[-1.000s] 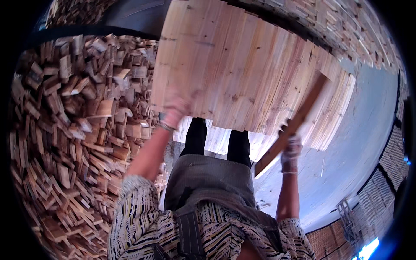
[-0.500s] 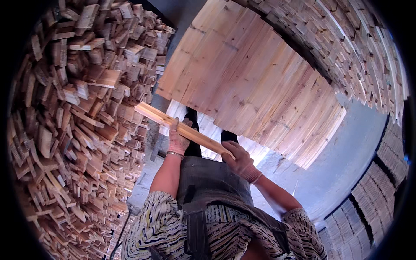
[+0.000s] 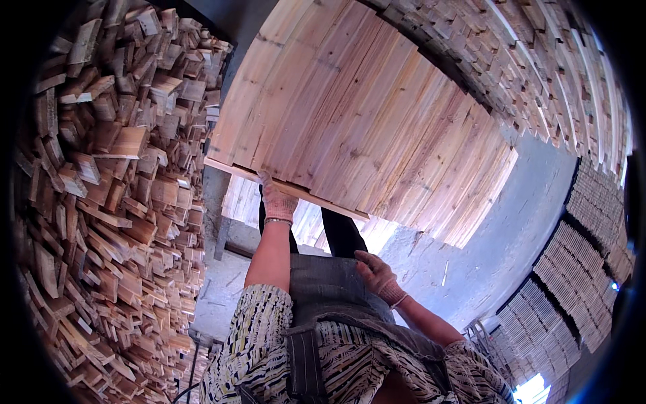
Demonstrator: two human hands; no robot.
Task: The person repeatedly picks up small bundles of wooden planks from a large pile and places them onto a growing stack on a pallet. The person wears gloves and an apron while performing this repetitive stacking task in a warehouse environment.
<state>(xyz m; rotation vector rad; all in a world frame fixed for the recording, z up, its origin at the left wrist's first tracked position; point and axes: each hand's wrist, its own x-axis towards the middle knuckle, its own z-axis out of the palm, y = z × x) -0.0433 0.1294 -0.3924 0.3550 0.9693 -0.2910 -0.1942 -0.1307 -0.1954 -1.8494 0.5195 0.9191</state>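
The person wears a short-sleeved top printed with a busy pattern of pale yellow, black and white squiggles and stripes; its sleeves end above the elbows, leaving the forearms bare. Over the top lies a grey denim apron, its bib faded and seamed, with a broad dark grey strap running up the chest. Below the apron show dark trousers. The left hand is covered by a thin knitted work glove, pale with a pinkish tint, and a slim bracelet circles that wrist just under the glove's cuff. The right hand wears a matching glove, ribbed at the cuff, its fingers slightly soiled.
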